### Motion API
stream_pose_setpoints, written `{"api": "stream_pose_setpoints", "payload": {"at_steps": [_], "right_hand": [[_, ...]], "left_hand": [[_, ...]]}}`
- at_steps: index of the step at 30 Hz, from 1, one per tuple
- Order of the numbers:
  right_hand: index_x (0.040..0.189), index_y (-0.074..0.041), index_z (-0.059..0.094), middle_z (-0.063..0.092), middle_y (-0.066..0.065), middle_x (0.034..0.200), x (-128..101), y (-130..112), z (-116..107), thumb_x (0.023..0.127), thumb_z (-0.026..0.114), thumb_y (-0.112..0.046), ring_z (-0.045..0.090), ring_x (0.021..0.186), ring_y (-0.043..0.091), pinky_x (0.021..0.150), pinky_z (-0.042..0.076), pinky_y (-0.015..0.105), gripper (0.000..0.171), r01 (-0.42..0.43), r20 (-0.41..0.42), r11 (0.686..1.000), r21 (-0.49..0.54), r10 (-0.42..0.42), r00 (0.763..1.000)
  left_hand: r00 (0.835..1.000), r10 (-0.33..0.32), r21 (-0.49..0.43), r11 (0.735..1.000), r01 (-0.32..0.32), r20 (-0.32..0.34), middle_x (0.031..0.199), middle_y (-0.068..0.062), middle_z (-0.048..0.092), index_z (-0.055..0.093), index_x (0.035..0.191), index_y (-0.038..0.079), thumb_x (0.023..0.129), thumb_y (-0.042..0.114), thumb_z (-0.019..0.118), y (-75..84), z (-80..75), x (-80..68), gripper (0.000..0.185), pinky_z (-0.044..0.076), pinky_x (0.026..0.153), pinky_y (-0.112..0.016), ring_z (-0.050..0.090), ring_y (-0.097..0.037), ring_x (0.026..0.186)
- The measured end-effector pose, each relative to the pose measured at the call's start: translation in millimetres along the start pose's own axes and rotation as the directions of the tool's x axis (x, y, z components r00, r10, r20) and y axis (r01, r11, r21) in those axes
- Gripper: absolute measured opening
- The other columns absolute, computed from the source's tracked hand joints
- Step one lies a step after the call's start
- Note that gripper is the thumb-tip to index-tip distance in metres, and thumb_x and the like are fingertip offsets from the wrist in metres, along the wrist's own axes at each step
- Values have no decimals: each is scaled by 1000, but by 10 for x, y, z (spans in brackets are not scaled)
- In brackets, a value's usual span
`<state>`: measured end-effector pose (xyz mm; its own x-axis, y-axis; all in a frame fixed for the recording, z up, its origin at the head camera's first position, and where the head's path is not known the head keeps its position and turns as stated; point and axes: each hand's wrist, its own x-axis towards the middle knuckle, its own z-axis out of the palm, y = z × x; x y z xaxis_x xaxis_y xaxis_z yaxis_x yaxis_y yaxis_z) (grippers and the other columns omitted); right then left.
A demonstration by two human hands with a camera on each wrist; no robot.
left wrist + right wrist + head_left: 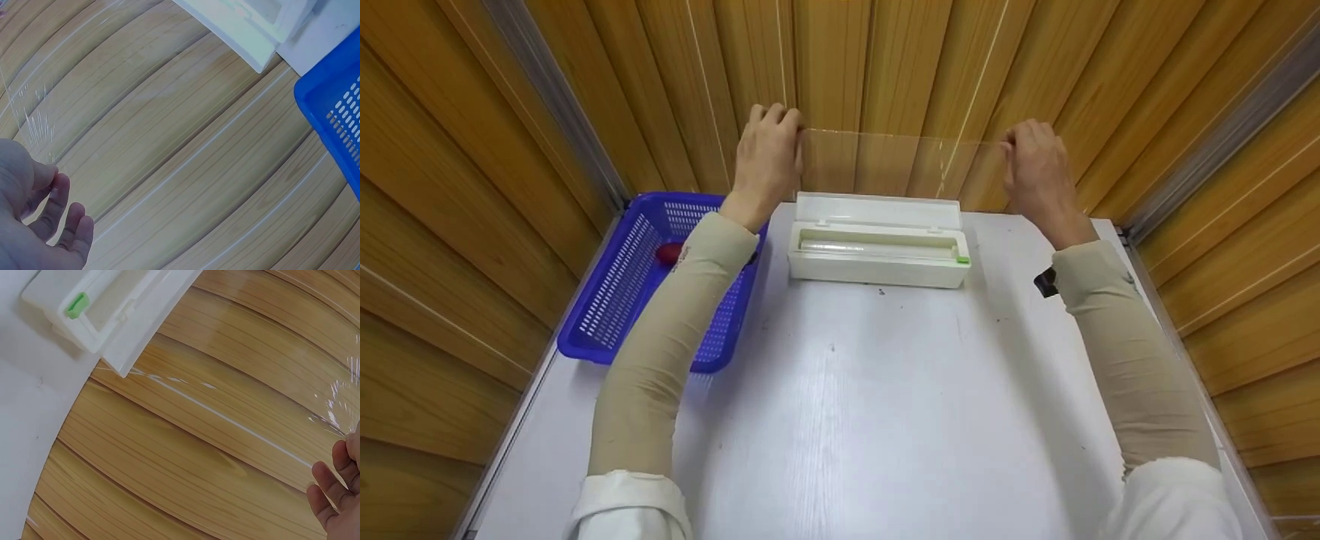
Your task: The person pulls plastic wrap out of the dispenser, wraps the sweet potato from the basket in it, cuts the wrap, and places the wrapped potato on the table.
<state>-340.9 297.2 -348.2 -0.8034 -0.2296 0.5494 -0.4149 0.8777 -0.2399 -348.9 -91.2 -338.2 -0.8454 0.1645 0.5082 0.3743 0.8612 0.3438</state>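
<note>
A clear sheet of plastic wrap (885, 161) hangs stretched between both hands, above and behind the dispenser. My left hand (767, 161) pinches its left top corner between thumb and fingers; small creases fan out from that grip in the left wrist view. At the opposite corner my right hand (1039, 169) pinches the film, which puckers near the fingertips (339, 449). Below stands a white wrap dispenser (877, 271) with its lid (877, 210) tipped back. Inside lies a roll of wrap (877, 248), and a green slider (963, 260) sits at the right end.
Left of the dispenser stands a blue plastic basket (574, 349), partly behind my left forearm, with a red object (668, 253) inside. All of this rests on a white table (840, 420). Wood-patterned panels (832, 45) rise behind and along both sides.
</note>
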Motion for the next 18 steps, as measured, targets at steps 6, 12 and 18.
{"api": "stream_pose_setpoints", "payload": {"at_steps": [6, 12, 18], "right_hand": [[124, 10, 58, 61, 27, 114, 51, -35, -67, 113, 49, -11, 57, 117, 45, 101, 46, 58, 25, -6, 2, 1000, -19, 6, 1000], [124, 9, 58, 60, 26, 114, 98, -95, -139, 113, 48, -13, 55, 116, 44, 102, 45, 56, 26, -18, -3, 1000, -19, 18, 1000], [123, 10, 59, 61, 27, 114, 138, -129, -203, 114, 46, -14, 55, 114, 44, 99, 45, 56, 28, 3, -22, 1000, -21, -3, 1000]], "left_hand": [[1000, 4, -6, 1000, -4, -2, 126, -15, 69, 72, 122, 5, 111, 16, 56, 15, -55, 41, 22, 50, 105, -41, 56, -34, 123], [1000, 3, -6, 1000, -3, -17, 126, -15, 69, 71, 123, 5, 111, 17, 56, 16, -113, 83, 22, 50, 105, -41, 56, -33, 122], [1000, 4, 9, 1000, -3, -31, 125, -15, 69, 71, 123, 6, 111, 16, 57, 30, -165, 116, 22, 51, 106, -42, 56, -34, 123]]}}
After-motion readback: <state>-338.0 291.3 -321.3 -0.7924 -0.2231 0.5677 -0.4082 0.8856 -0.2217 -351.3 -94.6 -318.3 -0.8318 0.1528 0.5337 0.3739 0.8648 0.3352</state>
